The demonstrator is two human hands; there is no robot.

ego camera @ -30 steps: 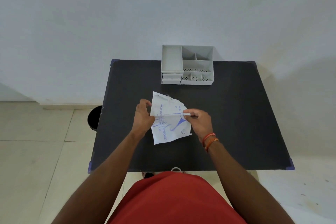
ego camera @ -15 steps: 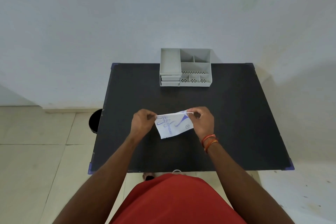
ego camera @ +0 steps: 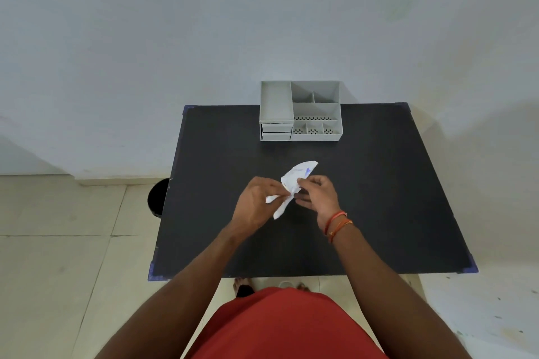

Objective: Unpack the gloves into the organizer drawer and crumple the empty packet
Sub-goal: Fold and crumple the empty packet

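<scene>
A white paper packet [ego camera: 297, 176] with blue print is bunched and twisted between my two hands above the middle of the black table [ego camera: 379, 183]. My left hand [ego camera: 256, 201] pinches its lower end and my right hand [ego camera: 319, 194] grips its middle; its upper flap sticks out past my fingers. A grey plastic organizer [ego camera: 300, 111] stands at the table's far edge, with two small drawers [ego camera: 276, 131] at its lower left, both looking shut. I see no gloves.
A black round bin [ego camera: 157, 198] stands on the floor by the table's left edge. A pale wall rises right behind the organizer. My bare feet and a red garment show below the table's near edge.
The packet was spread flat between my hands a second ago. It has since been folded and gathered into a narrow crumpled shape, and my hands have come closer together.
</scene>
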